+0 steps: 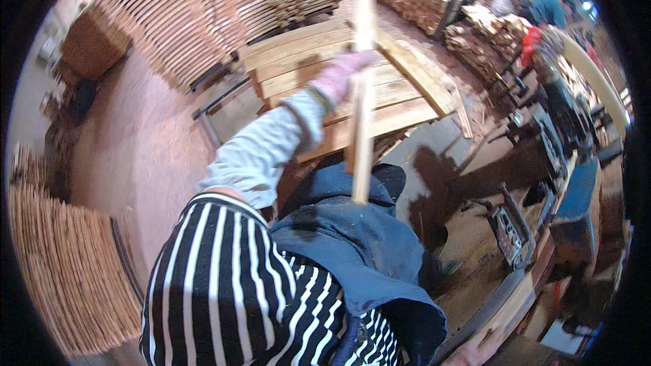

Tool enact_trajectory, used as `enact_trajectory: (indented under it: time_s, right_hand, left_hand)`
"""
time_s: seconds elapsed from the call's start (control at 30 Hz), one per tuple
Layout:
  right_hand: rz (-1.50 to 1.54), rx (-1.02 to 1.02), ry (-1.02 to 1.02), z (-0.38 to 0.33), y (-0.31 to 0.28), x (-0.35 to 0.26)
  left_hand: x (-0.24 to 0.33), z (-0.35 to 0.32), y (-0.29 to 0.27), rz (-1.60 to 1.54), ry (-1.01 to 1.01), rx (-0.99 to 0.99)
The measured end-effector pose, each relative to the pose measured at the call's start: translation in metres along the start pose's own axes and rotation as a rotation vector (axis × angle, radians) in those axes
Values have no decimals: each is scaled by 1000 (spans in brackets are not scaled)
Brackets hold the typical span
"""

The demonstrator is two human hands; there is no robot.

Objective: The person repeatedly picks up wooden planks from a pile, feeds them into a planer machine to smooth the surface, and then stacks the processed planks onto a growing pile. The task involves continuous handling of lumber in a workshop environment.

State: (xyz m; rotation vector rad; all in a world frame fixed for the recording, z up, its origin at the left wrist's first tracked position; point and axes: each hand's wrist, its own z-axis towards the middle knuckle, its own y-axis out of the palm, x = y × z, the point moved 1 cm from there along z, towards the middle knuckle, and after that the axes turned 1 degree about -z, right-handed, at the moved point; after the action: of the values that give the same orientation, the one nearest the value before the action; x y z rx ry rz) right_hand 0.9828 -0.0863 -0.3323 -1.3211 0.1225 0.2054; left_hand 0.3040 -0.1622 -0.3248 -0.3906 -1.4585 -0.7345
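My left hand (344, 76), in a pink glove below a light grey sleeve cover, is closed around a long, narrow wooden strip (363, 118). The strip stands out lengthwise in front of me, over a stack of pale boards (400, 88). Motion blurs the hand and the strip slightly. At the lower right edge, a pinkish blurred shape that looks like my right hand (477, 350) lies against a wooden board (512, 312); its fingers cannot be made out. A dark blue apron (359, 237) covers my lap.
Tall stacks of thin wooden slats (224, 7) rise at the far left, with another slat stack (68, 271) at the near left. Metal machinery (512, 230) and a blue metal part (576, 190) are on the right. Another person (546, 8) in blue-green is at the far right.
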Motion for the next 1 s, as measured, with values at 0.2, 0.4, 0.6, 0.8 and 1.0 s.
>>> enact_trajectory:
  time_s: [0.2, 0.4, 0.6, 0.8, 1.0]
  right_hand:
    - [424, -94, -426, 77, 4, -107]
    - [991, -492, 6, -24, -43, -159]
    - [649, -103, 520, -162, -73, -74]
    - [15, -31, 512, -251, -104, -50]
    - [335, 385, 456, -127, -49, -30]
  left_hand:
    - [-12, -34, 191, -228, -94, -161]
    - [-10, -169, 377, -618, -306, -306]
    - [3, -79, 353, 339, 517, -792]
    - [-90, 166, 219, 1487, 165, -456]
    - [-73, 171, 139, 1608, -465, 43]
